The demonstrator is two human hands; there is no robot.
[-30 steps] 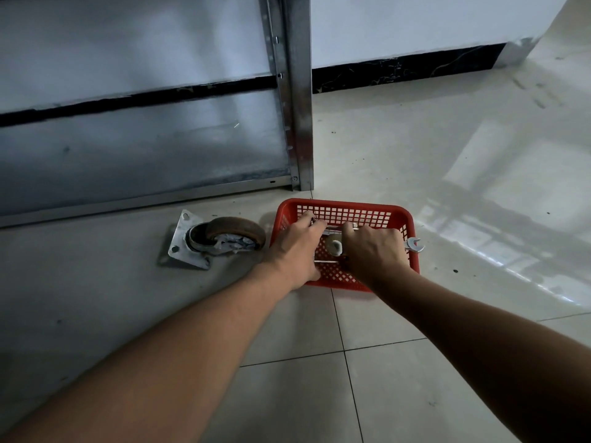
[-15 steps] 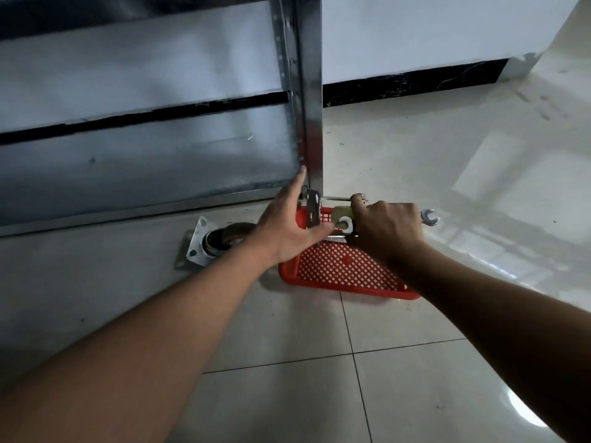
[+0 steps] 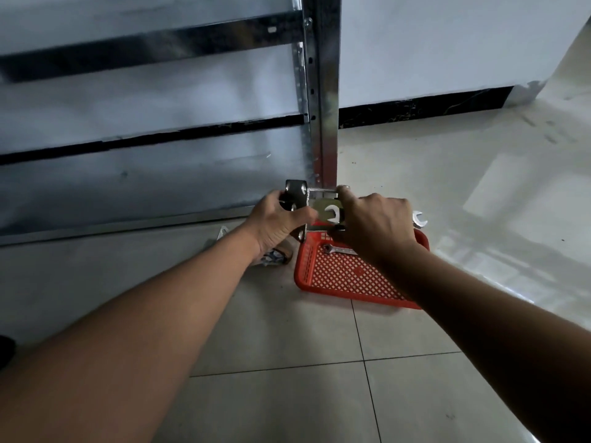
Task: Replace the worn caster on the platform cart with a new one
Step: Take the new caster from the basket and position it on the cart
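The platform cart [image 3: 323, 123] lies tipped on its side, its metal underside facing me. My left hand [image 3: 278, 222] grips the dark mounting plate of a caster [image 3: 295, 191] and holds it up by the cart's lower corner post. My right hand [image 3: 374, 225] grips a double-ended wrench [image 3: 331, 215], with open jaws showing on both sides of the fist, close to the plate. Another caster [image 3: 276, 255], with a brown wheel, lies on the floor, mostly hidden behind my left wrist.
A red plastic basket [image 3: 305, 260] sits on the tiled floor just below my hands, with a small wrench [image 3: 339, 250] inside. A white wall with a black skirting [image 3: 415, 107] runs behind the cart. Glossy floor tiles spread to the right.
Both hands have risen out of the red basket and moved toward the cart's corner post. The left hand now grips the caster plate; the right hand carries the wrench up with it.
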